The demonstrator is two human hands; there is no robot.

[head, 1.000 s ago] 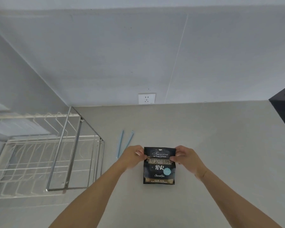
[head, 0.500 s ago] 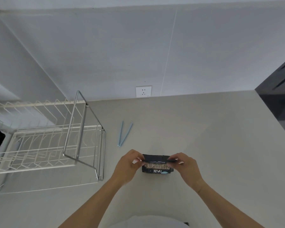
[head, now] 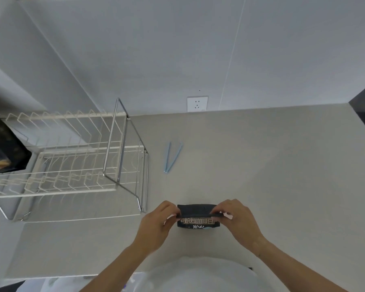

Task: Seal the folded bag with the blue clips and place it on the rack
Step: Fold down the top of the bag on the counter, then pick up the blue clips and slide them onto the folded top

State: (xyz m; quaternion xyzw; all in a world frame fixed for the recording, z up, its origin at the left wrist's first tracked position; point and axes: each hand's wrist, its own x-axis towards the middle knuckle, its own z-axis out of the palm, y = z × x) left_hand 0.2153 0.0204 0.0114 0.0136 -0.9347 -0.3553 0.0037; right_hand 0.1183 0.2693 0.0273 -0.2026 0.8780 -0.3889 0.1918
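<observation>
Left hand [head: 156, 224] and right hand [head: 238, 220], fingers clamped on either end of the folded black bag [head: 197, 217], press it on the surface [head: 272, 175] near its front edge; blue clips [head: 171, 158] lie apart behind, rack [head: 76, 161] at left.

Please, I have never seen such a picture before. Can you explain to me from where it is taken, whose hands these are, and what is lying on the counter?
The camera sits on a person's head and looks forward and down, so the two bare arms are that person's own. There is no machine. The left hand and right hand hold the folded top of a black bag, one at each end, on a grey counter. Farther away lie the blue clips, untouched. To the left stands a wire rack. A wall socket is behind.
</observation>
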